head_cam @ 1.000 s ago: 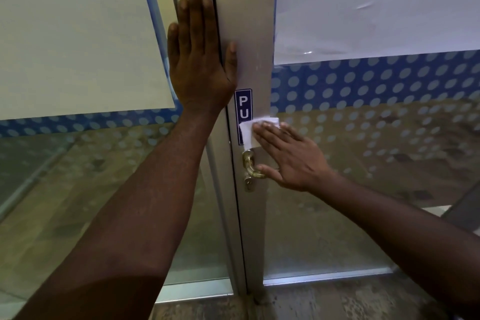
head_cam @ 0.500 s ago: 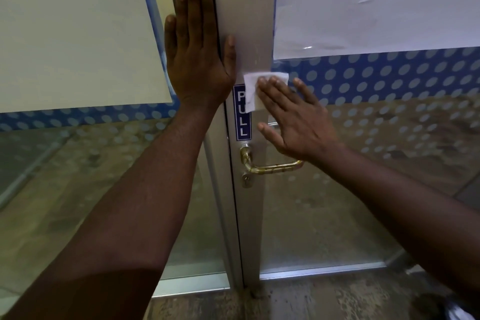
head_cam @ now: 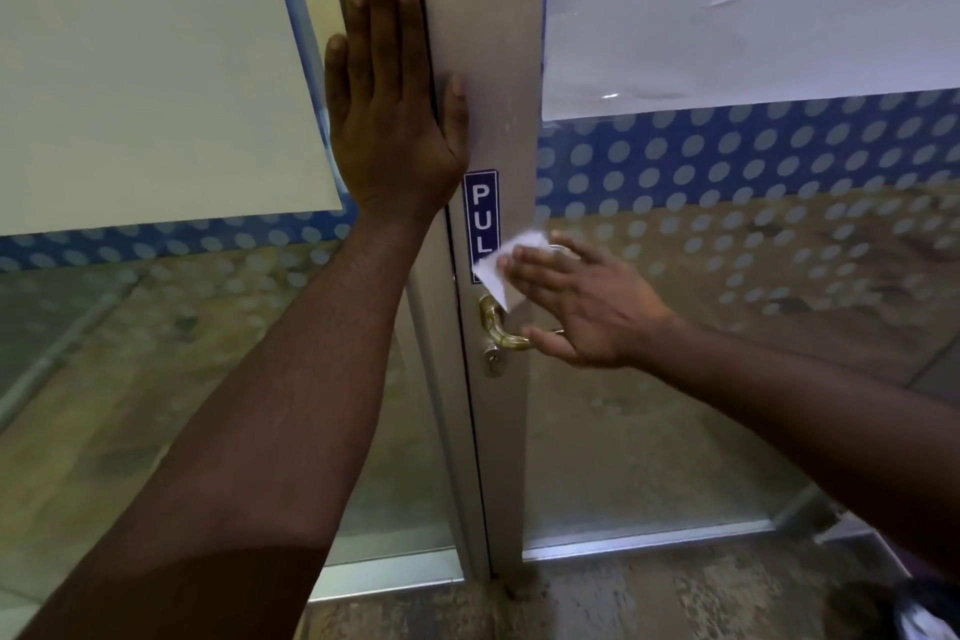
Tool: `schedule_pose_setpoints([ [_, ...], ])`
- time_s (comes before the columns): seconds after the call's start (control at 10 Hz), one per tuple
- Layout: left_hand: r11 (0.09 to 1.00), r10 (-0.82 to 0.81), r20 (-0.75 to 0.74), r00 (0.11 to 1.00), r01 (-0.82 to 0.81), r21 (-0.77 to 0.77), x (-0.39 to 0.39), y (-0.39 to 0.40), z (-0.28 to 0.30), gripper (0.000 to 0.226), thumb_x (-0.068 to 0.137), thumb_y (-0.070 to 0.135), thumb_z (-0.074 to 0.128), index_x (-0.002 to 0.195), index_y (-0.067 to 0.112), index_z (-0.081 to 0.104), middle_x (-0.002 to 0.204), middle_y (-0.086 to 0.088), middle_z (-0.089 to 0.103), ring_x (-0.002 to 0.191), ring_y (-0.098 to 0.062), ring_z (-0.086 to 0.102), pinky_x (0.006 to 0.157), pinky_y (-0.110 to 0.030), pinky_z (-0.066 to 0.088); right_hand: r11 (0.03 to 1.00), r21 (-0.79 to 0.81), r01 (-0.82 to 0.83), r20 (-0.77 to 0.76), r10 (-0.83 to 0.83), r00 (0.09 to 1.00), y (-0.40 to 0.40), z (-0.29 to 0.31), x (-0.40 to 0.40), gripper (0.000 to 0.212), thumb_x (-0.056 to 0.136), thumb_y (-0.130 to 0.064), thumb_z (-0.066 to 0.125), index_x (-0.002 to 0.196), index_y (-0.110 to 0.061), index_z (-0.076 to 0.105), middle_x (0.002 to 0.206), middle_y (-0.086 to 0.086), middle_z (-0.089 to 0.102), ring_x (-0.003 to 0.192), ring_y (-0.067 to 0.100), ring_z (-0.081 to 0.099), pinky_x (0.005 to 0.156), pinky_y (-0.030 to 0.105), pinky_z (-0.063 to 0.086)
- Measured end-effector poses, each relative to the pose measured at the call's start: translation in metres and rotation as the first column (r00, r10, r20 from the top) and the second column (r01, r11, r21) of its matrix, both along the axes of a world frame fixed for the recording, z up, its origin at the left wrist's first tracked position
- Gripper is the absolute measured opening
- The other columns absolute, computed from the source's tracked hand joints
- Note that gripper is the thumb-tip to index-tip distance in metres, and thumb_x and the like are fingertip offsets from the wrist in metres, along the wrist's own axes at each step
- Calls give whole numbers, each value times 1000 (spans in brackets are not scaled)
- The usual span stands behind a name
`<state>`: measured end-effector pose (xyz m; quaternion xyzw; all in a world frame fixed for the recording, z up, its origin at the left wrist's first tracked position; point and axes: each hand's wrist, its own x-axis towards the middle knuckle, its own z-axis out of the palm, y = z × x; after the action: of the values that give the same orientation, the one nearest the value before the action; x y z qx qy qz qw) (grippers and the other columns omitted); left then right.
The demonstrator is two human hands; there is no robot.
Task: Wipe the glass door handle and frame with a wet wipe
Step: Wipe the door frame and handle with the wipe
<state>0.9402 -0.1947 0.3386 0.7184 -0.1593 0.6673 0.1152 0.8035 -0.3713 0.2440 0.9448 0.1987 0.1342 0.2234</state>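
Dotted blue glass flanks the grey door frame [head_cam: 506, 68], where the left hand [head_cam: 389, 114] presses flat at upper centre. Right hand [head_cam: 587, 307], fingers straight, presses the wet wipe [head_cam: 501, 270] on the frame; the brass handle [head_cam: 498, 327] lies just below it, its bar running rightward.

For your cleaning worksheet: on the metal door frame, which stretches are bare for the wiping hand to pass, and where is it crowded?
Bare: the door frame below the keyhole, and above the left hand's thumb. Crowded: around the PULL sticker, wet wipe, right hand and brass handle.
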Motion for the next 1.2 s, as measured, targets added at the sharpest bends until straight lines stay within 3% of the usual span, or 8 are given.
schedule_pose_setpoints([
  [0.1, 1000, 10, -18, 1000, -10, 5, -1, 2, -3, 59, 104, 41, 35, 150, 5, 27, 156, -18, 32, 146, -30, 23, 122, -37, 5, 999, -36, 6, 7, -6, 1000, -10, 7, 5, 72, 95, -61, 4, 152, -19, 11, 159, 2, 16, 147, 14, 9, 120, 43, -1],
  [0.2, 1000, 20, -17, 1000, -20, 2, -1, 2, -4, 59, 104, 41, 35, 150, 5, 27, 156, -17, 32, 146, -29, 23, 122, -37, 5, 998, 51, 24, 174, -33, 984, -15, 34, 19, 68, 97, -58, 11, 151, -17, 20, 156, 4, 24, 146, 17, 18, 120, 45, 4],
  [0.4, 1000, 5, -32, 999, -5, 11, -2, 3, -2, 59, 104, 41, 35, 150, 5, 26, 156, -18, 31, 146, -30, 22, 122, -37, 5, 999, -43, -25, 0, 25, 1000, -7, 0, 6, 69, 96, -59, 6, 152, -19, 11, 158, 3, 20, 147, 13, 11, 119, 43, -3],
  [0.5, 1000, 12, -28, 1000, -12, 16, -2, 2, -4, 60, 104, 41, 35, 150, 4, 27, 156, -18, 31, 146, -30, 22, 122, -38, 8, 999, 48, -3, 178, -6, 984, -12, 24, 17, 66, 98, -57, 12, 150, -18, 23, 154, 3, 27, 143, 14, 20, 119, 46, 2],
  [0.7, 1000, 11, -20, 1000, -11, 12, -1, 2, -3, 59, 104, 42, 36, 149, 4, 29, 155, -19, 33, 145, -31, 23, 122, -37, 6, 998, -28, -58, -17, 58, 998, -2, -4, 6, 70, 95, -59, 4, 150, -19, 17, 157, 2, 25, 146, 11, 14, 120, 43, -2],
  [0.9, 1000, 20, -16, 1000, -20, 9, 0, 2, -4, 59, 104, 42, 36, 149, 4, 29, 155, -18, 33, 145, -31, 23, 122, -37, 7, 997, 9, -76, 73, 75, 995, -14, 6, 15, 67, 97, -58, 10, 146, -17, 30, 151, 3, 38, 143, 12, 27, 120, 42, 4],
  [1.0, 1000, 11, -14, 1000, -11, 5, -1, 1, -3, 59, 104, 42, 36, 149, 4, 29, 155, -18, 33, 145, -31, 24, 122, -37, 6, 996, -17, -85, 10, 85, 996, -12, 3, 12, 69, 96, -59, 3, 147, -20, 27, 154, -1, 32, 145, 9, 19, 119, 42, -3],
  [1.2, 1000, 3, -3, 1000, -3, -6, 1, 1, -4, 59, 104, 42, 35, 149, 5, 28, 155, -18, 33, 145, -30, 24, 122, -37, 7, 990, 56, -128, 339, 101, 935, -25, 55, 25, 53, 101, -44, 22, 144, -16, 38, 146, 5, 45, 138, 19, 37, 118, 45, 11],
])
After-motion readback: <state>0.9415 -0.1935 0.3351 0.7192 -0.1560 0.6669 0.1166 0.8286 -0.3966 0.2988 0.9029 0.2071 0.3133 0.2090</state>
